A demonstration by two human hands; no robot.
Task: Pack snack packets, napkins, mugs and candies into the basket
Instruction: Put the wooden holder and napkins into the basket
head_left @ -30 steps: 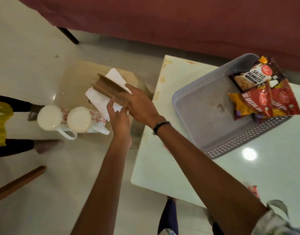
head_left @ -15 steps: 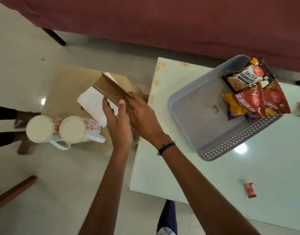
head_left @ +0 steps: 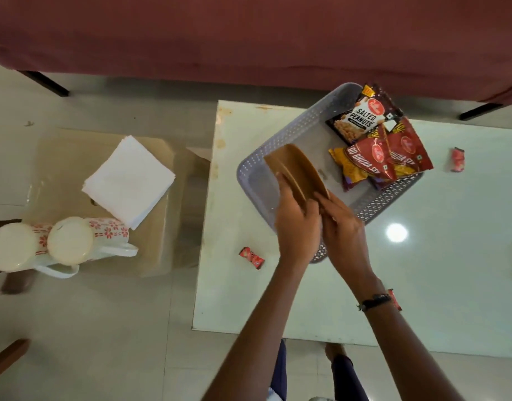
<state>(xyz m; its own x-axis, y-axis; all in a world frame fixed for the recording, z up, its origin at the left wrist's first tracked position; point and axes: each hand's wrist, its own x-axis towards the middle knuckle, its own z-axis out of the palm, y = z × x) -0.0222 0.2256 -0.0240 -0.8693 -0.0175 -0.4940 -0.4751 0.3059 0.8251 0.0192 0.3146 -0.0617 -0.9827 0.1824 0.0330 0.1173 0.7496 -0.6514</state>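
My left hand (head_left: 296, 224) and my right hand (head_left: 343, 230) together grip a brown wooden napkin holder (head_left: 296, 170), held tilted over the near-left part of the grey perforated basket (head_left: 253, 166). Several snack packets (head_left: 376, 140) lie in the basket's far right corner. A stack of white napkins (head_left: 129, 180) rests on a cardboard box to the left. Two white mugs with red flower print (head_left: 69, 241) lie on their sides at the box's near edge. Red wrapped candies lie on the white table: one (head_left: 251, 257) near its left edge, another (head_left: 457, 159) right of the basket.
The white table (head_left: 422, 270) has its left edge beside the cardboard box (head_left: 159, 250) on the tiled floor. A dark red cloth-covered surface (head_left: 249, 39) spans the far side. Another person's foot shows at the far left. A third candy (head_left: 393, 299) peeks from behind my right wrist.
Both hands lifted the brown holder off the napkin stack and carried it right, over the basket. The napkins stayed on the box, now fully uncovered.
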